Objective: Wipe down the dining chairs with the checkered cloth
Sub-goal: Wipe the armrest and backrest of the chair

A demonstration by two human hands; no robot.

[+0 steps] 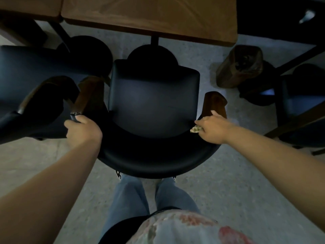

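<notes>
The chair (154, 95) is showing black upholstery with brown wooden armrests (213, 104), the cloth (194, 129) is looking pale and mottled, and the table (149, 14) is showing brown above grey floor (228, 182).

Bare forearms, blue jeans (130, 194), and a pale top (184, 229) with seemingly reddish blotches.

The person stood directly behind a dining chair (153, 106) that faced the worktop (149, 16), its seat partly tucked toward the worktop's edge. The left hand (82, 129) rested on the left end of the curved backrest, beside the left armrest (89, 95). The right hand (212, 127) lay at the backrest's right end, just behind the right armrest (214, 104), with the cloth (195, 129) under its fingers. A second chair (35, 95) stood close on the left, a third (299, 106) well to the right, and a stump (239, 66) sat on the floor between.
</notes>
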